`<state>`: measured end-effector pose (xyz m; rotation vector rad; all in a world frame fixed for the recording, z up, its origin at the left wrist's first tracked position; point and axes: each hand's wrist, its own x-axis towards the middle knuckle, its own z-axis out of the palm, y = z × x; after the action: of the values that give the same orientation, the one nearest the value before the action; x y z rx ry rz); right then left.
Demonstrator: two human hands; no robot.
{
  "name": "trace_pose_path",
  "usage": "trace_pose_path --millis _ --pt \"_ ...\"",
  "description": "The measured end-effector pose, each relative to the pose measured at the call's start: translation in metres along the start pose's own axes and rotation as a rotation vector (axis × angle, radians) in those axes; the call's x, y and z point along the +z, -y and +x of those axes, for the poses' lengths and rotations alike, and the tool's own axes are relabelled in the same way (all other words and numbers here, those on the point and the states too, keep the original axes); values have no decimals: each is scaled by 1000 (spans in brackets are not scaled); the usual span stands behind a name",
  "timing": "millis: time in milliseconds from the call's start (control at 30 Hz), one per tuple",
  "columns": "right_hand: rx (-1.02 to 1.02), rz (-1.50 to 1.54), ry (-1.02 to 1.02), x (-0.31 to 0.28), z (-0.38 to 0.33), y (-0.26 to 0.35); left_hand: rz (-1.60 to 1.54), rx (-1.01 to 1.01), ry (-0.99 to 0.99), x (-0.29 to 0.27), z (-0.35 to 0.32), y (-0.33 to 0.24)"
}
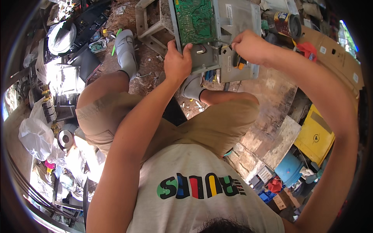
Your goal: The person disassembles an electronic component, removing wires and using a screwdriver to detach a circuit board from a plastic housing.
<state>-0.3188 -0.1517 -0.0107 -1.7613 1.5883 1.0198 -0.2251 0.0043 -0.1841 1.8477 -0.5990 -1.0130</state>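
Pale shirt [202, 157] nearest the lens; beyond your knees, a green circuit board [194, 19] in a metal housing, both hands at it.

Board sits at top centre, beside a stool [150, 28]; what bears the housing's weight is hidden. Your left hand [178, 62] is partly closed, thumb and fingers about the near left corner of the metal housing [210, 62]. Your right hand [248, 47] is curled tight, apparently on a thin rod [223, 42] pointing toward the board; too small to confirm. Yellow-and-black tool [240, 63] just below it, over the grey panel [241, 21]. Handling estimate: housing stiff, moderately light, edges possibly sharp; board rigid but brittle, solder side prickly. Best hold: your housing rim, or board edges, off the joints.
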Motion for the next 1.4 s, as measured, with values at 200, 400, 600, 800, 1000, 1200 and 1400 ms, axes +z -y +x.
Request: trace_pose_path --millis 200,400,600,800,1000,1200,1400 --pt "199 328 141 -16 -3 9 -4 2 5 1 2 2" --pt "233 358 162 -17 -2 13 17 17 -12 2 3 4" --pt "-262 -428 -18 -4 4 6 3 23 1 -1 2 1" --pt "-138 -219 -19 -5 -3 8 -29 8 36 -6 -1 -7" --pt "-871 -1355 -471 0 -10 -11 -2 28 29 -1 4 5" --pt "-610 -263 -476 -5 -19 -16 0 -54 113 -7 5 -1" --pt "-365 -326 -501 -5 -44 -5 242 368 -420 -6 -5 3"
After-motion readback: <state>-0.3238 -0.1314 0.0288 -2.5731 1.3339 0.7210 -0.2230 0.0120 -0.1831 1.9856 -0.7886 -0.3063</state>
